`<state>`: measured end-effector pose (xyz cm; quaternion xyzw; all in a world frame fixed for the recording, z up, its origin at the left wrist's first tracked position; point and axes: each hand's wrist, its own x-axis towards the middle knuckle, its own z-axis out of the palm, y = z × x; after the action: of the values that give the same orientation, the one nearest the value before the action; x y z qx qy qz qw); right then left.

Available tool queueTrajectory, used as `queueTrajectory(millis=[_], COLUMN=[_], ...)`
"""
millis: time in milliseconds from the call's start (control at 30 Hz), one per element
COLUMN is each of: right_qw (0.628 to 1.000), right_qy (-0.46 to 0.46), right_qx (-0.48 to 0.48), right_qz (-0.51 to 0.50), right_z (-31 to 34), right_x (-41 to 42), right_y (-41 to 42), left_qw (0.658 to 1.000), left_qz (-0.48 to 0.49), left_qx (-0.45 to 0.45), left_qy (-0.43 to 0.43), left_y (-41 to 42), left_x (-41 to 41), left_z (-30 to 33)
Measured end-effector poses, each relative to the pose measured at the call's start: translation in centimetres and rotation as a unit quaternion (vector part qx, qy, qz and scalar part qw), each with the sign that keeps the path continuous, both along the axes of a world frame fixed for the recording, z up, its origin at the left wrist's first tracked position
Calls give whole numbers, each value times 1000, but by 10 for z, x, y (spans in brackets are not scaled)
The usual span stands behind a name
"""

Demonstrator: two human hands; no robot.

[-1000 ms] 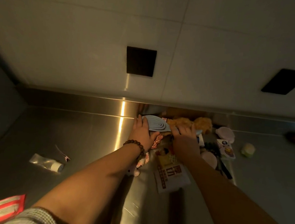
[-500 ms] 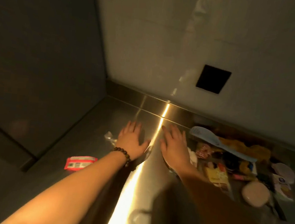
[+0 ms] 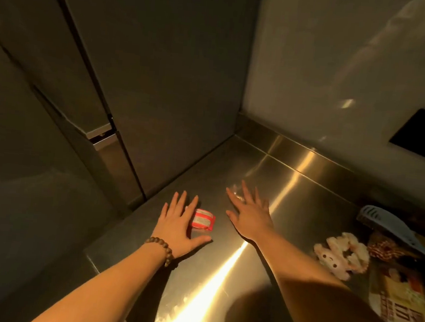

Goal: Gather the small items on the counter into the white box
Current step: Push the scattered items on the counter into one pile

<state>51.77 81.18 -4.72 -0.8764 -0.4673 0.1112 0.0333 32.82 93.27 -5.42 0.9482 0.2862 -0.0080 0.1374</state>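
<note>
My left hand (image 3: 176, 224) lies flat and spread on the steel counter (image 3: 281, 182), partly covering a small red and white packet (image 3: 203, 219). My right hand (image 3: 249, 213) is spread open above a clear plastic sachet (image 3: 237, 192), whose edge shows by the fingertips. At the right edge lie a fluffy white scrunchie (image 3: 342, 254), a light blue item (image 3: 390, 227), a red checked item (image 3: 385, 249) and a printed snack bag (image 3: 404, 301). No white box is in view.
A dark cabinet side (image 3: 162, 79) bounds the counter on the left. A pale wall with a black square plate (image 3: 420, 134) rises behind. The counter's front left corner (image 3: 90, 253) is close to my left wrist.
The view swung left. Both hands left the pile of items at the right and moved left; the left now rests on the red packet, the right over the clear sachet.
</note>
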Motion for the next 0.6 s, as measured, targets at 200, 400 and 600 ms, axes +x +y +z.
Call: queueTrajectory(millis=[200,400,600], right_qw=[1000,997,984], right_qy=[-27,-24,6], right_qx=[3,4,-20], right_qz=[12,-70,-179], right_z=[-9,-9,-6], right_x=[-2,26,66], right_y=[-12,-73,-139], left_qw=[1000,996,988], left_qz=[-24,-87,-148], left_qx=[8,-3,-47], left_qy=[13,16,-2], left_y=[-14,-51,-106], left_x=[20,90,165], left_z=[-15,-22,-21])
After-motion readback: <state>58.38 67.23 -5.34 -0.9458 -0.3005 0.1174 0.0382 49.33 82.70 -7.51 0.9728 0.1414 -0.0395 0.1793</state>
